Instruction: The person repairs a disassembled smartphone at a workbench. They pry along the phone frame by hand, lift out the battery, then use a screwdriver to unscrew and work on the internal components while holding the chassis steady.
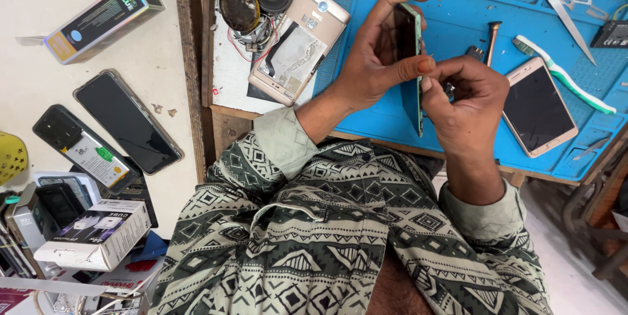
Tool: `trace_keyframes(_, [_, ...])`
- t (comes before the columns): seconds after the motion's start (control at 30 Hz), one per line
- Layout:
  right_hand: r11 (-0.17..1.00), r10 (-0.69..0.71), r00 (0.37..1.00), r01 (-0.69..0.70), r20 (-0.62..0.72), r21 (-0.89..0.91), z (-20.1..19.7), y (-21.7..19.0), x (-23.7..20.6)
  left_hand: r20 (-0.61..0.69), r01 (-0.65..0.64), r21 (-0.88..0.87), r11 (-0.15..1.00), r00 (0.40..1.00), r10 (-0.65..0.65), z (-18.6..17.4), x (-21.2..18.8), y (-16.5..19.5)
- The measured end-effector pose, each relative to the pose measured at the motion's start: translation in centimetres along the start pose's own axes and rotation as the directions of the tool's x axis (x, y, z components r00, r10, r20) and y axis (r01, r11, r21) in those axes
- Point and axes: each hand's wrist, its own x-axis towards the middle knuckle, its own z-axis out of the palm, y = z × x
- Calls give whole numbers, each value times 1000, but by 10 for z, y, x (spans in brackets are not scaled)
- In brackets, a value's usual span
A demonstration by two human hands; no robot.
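Here the left hand (376, 60) gripped a thin phone panel (411, 53) edge-on, thumb and fingers clamped along its long sides, above the blue work mat (458, 7). The right hand (461, 96) was curled against the panel's lower edge, fingertips pinched there; what they pinched could not be told. Just right of it lay a gold phone (538, 107) face up, beside a green-and-white toothbrush (562, 76) and a screwdriver (490, 40). Left of the hands lay an opened gold phone (297, 43), back upward.

Left hand (376, 60) grips phone (411, 60) edge-on above blue mat (458, 14); right hand (464, 96) pinches its edge, possibly with small tool.
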Motion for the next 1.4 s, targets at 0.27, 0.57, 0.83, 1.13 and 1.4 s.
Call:
trace_keyframes(0.27, [995, 3, 1000, -2, -8, 99, -5, 12, -1, 9, -8, 17, 1000, 1000, 8, 2, 1, -1])
trace_keyframes(0.57, [996, -87, 996, 87, 5, -16, -10, 12, -4, 30, -98, 139, 985, 995, 95, 4, 1, -3])
trace_keyframes(0.83, [977, 9, 998, -23, 66, 213, -18, 22, 2, 1, -35, 53, 998, 999, 35, 0, 1, -6])
trace_keyframes(1.13, [911, 59, 991, -102, 117, 399, -19, 33, 4, -29, 36, -91, 995, 999, -39, -1, 4, -12])
trace_keyframes(1.4, [948, 8, 988, -56, 152, 314, -26, 27, 7, -31, 46, -50, 998, 998, -48, -2, 7, -12])
